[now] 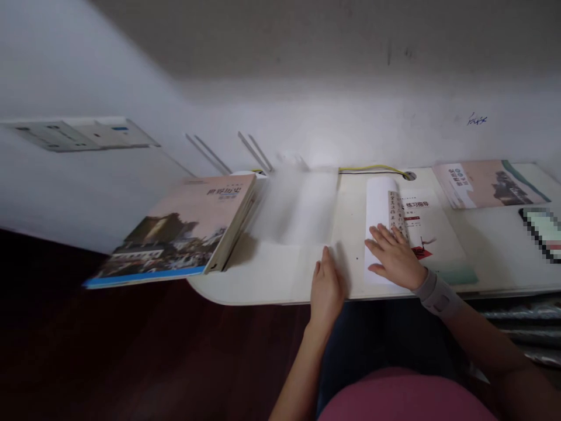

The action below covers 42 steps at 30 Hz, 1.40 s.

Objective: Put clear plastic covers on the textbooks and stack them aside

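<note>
The right hand [394, 257], wearing a wrist brace [438, 295], lies open with fingers spread on a white paper sheet [379, 228], right of centre, which sits on a booklet [432, 234]. The left hand [326, 286] stands open on its edge on the desk [263, 289], just below a blurred white sheet [302, 204]. A history book [175, 228] overhangs the desk at the left of the frame.

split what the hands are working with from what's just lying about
With the hands:
right hand flat on a white paper sheet, fingertips at a printed calligraphy strip
left hand beside a blurred pale sheet

Lying about:
history textbook
practice guide booklet
far-right book
yellow cable
</note>
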Tool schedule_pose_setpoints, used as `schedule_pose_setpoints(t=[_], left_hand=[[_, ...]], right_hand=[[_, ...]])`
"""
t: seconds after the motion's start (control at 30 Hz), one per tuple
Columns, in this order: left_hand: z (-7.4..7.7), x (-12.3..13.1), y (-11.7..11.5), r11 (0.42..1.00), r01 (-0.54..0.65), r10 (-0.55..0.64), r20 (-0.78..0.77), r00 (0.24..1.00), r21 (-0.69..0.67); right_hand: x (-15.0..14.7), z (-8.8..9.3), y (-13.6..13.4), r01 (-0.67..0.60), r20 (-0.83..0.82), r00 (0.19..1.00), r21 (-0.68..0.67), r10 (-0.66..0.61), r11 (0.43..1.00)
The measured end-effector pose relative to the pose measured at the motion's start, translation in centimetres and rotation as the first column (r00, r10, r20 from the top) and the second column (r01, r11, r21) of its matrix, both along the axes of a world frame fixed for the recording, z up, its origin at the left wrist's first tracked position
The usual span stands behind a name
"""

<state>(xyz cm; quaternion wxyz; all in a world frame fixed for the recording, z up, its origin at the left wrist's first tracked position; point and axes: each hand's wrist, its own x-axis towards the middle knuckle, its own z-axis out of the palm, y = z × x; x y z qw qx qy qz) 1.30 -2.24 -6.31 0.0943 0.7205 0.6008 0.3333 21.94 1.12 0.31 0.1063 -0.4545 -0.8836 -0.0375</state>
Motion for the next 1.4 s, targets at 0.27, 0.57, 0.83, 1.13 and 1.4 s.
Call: schedule_pose_setpoints(t=[0.27,0.57,0.83,1.13,1.4], left_hand=[[-0.2,-0.5,-0.3,0.990,0.025,0.017,0.284,0.959,-0.142],[1.6,-0.2,-0.8,0.994,0.080,-0.067,0.178,0.982,-0.069],[1.3,1.0,-0.5,0.998,0.063,-0.062,-0.143,0.988,0.006],[2.0,0.3,-1.2,0.997,0.066,-0.073,-0.209,0.975,-0.043],[2.5,0.2,-2.1,0.944,0.328,-0.300,-0.312,0.901,0.037]], right_hand=[[-3.3,-0.1,0.4,-0.002,-0.027,1.000,-0.013,0.002,1.000],[-6.0,-0.9,0.2,-0.030,-0.051,0.998,-0.059,0.027,0.998],[-6.6,-2.9,0.3,-0.117,-0.115,0.988,-0.158,0.100,0.980],[-2.1,0.9,1.3,-0.021,-0.049,0.999,0.003,0.021,1.000],[0.7,-0.3,2.3,0.018,0.062,0.998,0.028,-0.019,0.999]])
